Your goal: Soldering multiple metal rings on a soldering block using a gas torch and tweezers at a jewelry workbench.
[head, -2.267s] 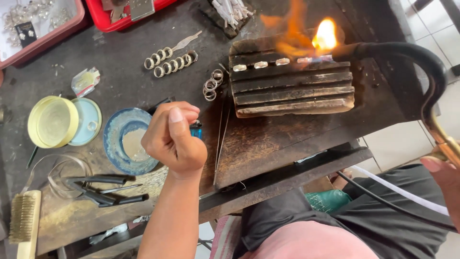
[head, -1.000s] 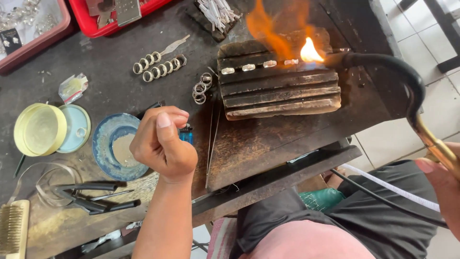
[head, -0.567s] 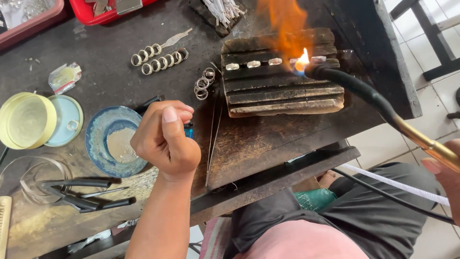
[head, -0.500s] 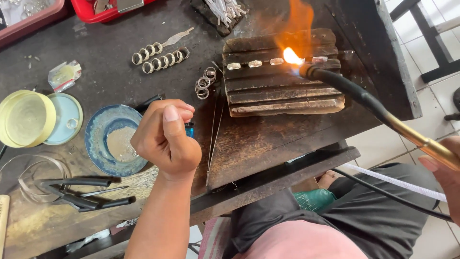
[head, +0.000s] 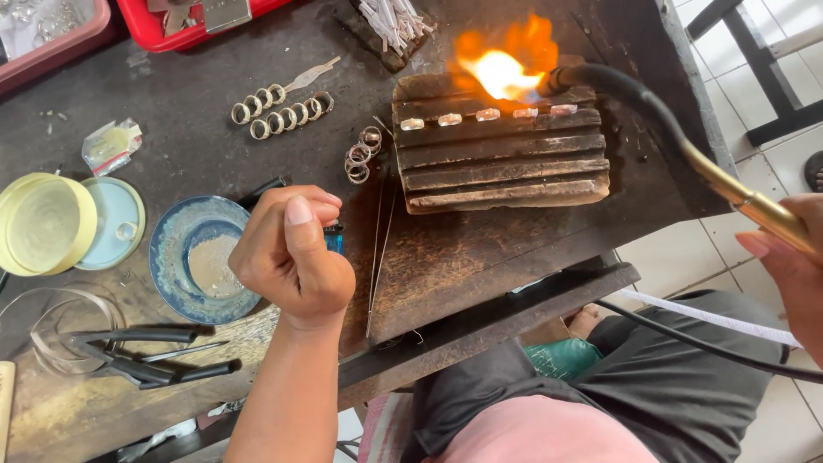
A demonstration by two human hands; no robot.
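Right hand [head: 789,261], at the workbench's right edge, grips the brass-handled torch [head: 677,141]; its flame [head: 501,73] plays on small metal pieces [head: 489,115] along the charred block's [head: 501,159] far edge. Left hand [head: 291,257] is fisted around a blue lighter [head: 333,240] near the blue dish [head: 199,257].

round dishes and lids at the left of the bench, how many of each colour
yellow lid: 1
pale blue lid: 1
blue glazed dish: 1
clear glass dish: 1
total: 4
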